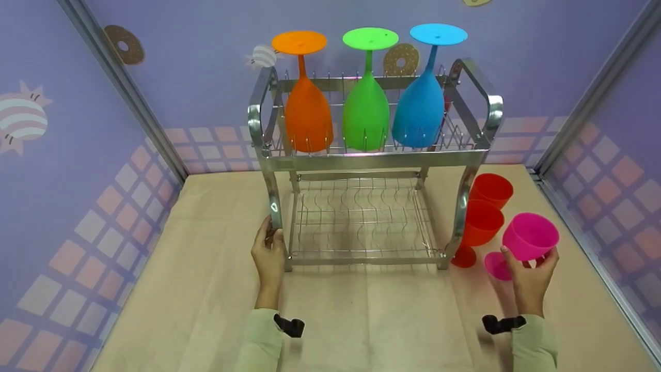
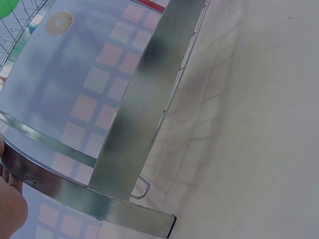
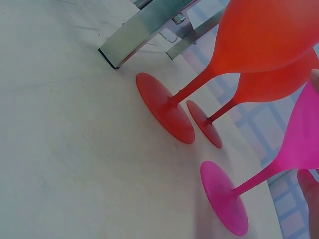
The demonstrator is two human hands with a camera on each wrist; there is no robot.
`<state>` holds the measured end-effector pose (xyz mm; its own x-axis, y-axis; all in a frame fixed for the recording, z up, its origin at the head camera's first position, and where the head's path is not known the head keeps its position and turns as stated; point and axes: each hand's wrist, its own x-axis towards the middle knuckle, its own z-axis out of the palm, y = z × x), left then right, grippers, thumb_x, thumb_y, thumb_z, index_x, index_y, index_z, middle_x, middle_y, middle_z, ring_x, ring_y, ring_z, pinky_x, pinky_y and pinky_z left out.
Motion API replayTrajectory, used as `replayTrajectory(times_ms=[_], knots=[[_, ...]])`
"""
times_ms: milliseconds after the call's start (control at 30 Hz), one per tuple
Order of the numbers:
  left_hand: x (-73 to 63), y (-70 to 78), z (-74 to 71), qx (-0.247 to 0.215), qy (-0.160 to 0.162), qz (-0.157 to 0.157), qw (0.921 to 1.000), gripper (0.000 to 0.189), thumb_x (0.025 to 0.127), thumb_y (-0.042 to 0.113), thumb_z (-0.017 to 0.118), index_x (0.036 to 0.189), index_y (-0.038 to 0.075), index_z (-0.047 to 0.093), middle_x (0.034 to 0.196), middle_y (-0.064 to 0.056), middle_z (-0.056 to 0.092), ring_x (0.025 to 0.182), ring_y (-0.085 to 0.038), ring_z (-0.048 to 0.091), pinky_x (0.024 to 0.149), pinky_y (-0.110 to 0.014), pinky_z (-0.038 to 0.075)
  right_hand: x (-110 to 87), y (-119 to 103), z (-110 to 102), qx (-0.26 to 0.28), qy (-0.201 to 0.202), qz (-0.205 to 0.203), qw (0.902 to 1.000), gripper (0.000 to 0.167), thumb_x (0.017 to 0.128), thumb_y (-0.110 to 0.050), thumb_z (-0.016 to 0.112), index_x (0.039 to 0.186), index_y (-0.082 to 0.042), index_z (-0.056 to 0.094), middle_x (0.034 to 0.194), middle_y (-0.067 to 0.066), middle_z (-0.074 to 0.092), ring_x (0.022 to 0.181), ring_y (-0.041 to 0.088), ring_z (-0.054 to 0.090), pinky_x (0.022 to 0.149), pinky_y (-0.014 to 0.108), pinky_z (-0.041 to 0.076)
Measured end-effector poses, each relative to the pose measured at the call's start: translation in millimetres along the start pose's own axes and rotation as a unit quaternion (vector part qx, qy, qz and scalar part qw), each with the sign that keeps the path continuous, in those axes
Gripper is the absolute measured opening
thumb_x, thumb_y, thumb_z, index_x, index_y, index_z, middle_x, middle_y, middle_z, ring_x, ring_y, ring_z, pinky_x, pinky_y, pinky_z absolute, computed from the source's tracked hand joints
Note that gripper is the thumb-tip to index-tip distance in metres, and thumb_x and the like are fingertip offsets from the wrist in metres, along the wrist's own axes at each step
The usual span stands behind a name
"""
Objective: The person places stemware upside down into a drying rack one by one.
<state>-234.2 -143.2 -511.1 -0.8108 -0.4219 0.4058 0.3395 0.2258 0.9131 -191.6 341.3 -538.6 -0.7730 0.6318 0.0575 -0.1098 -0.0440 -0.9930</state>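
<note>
My right hand (image 1: 532,279) holds a pink wine goblet (image 1: 526,237) round its bowl, mouth upward. In the right wrist view the goblet's round pink foot (image 3: 224,198) shows close over the tabletop. My left hand (image 1: 268,258) grips the left front leg of a metal two-tier dish rack (image 1: 377,161); in the left wrist view the fingers lie behind that leg (image 2: 65,191). Two red goblets, a nearer one (image 1: 483,223) and a farther one (image 1: 493,190), stand upright between the rack and the pink goblet.
On the rack's upper tier an orange goblet (image 1: 308,116), a green goblet (image 1: 365,113) and a blue goblet (image 1: 419,111) stand upside down. Wavy wire dividers line the lower tier (image 1: 356,222). Patterned panels (image 1: 217,93) enclose the cloth-covered table (image 1: 206,289) at the back and sides.
</note>
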Motion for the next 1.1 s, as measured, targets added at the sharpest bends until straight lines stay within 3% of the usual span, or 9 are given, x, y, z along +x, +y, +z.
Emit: replayTrajectory(times_ms=[200,400,467,600,700,967,1100], knots=[[-5.4,26.6,-2.6,0.009,-0.007,0.008,0.9999,0.044,0.092,0.0,0.058,0.132,-0.013,0.047,0.113,-0.028,0.058,0.102,-0.032,0.056,0.087,-0.014,0.047,1.7,4.4,-2.6,0.004,0.007,-0.01,0.9999,0.092,0.076,-0.008,0.08,0.147,-0.024,0.024,0.138,-0.001,0.037,0.124,0.014,0.037,0.116,0.04,0.031],[-6.3,27.8,-2.7,-0.002,-0.006,0.01,0.9999,0.044,0.091,-0.002,0.058,0.132,-0.013,0.047,0.112,-0.029,0.059,0.102,-0.035,0.057,0.088,-0.015,0.047,4.7,11.3,-4.8,0.006,0.016,-0.003,0.9998,0.093,0.075,-0.01,0.081,0.147,-0.025,0.024,0.139,-0.001,0.037,0.126,0.014,0.036,0.116,0.04,0.031],[-6.6,28.3,-2.7,0.003,-0.006,0.009,0.9999,0.044,0.091,-0.002,0.059,0.132,-0.013,0.048,0.111,-0.029,0.059,0.102,-0.035,0.057,0.088,-0.017,0.047,4.9,12.3,-5.4,0.005,0.021,-0.001,0.9998,0.093,0.075,-0.01,0.082,0.147,-0.026,0.024,0.14,-0.001,0.037,0.127,0.014,0.036,0.114,0.034,0.034],[-7.2,29.8,-3.0,0.018,-0.003,0.011,0.9998,0.044,0.091,-0.002,0.058,0.132,-0.013,0.048,0.113,-0.03,0.059,0.103,-0.036,0.058,0.089,-0.026,0.05,4.7,12.0,-6.9,0.012,0.027,0.0,0.9996,0.093,0.075,-0.009,0.082,0.146,-0.026,0.025,0.138,-0.002,0.038,0.125,0.013,0.037,0.098,0.016,0.045],[-7.7,30.2,-3.2,0.024,-0.001,0.01,0.9997,0.043,0.092,-0.001,0.058,0.131,-0.014,0.048,0.114,-0.03,0.059,0.103,-0.036,0.058,0.09,-0.033,0.051,3.8,10.1,-7.7,0.025,0.029,0.0,0.9993,0.092,0.075,-0.008,0.082,0.146,-0.026,0.026,0.134,-0.003,0.039,0.122,0.012,0.039,0.086,0.011,0.048],[-9.0,32.1,-2.5,0.037,0.006,0.003,0.9993,0.042,0.091,0.0,0.058,0.13,-0.013,0.049,0.113,-0.029,0.06,0.103,-0.036,0.058,0.092,-0.036,0.051,1.5,-0.2,-8.6,0.049,0.03,-0.01,0.9983,0.086,0.078,-0.007,0.079,0.146,-0.025,0.029,0.135,-0.004,0.041,0.123,0.012,0.039,0.087,0.011,0.048],[-9.4,32.9,-2.7,0.038,0.005,-0.006,0.9993,0.042,0.092,0.0,0.058,0.131,-0.013,0.049,0.117,-0.029,0.059,0.105,-0.036,0.058,0.093,-0.035,0.051,-0.2,-7.1,-8.1,0.061,0.025,-0.036,0.9972,0.083,0.078,-0.004,0.078,0.145,-0.024,0.033,0.133,-0.002,0.045,0.122,0.013,0.041,0.086,0.01,0.048]])
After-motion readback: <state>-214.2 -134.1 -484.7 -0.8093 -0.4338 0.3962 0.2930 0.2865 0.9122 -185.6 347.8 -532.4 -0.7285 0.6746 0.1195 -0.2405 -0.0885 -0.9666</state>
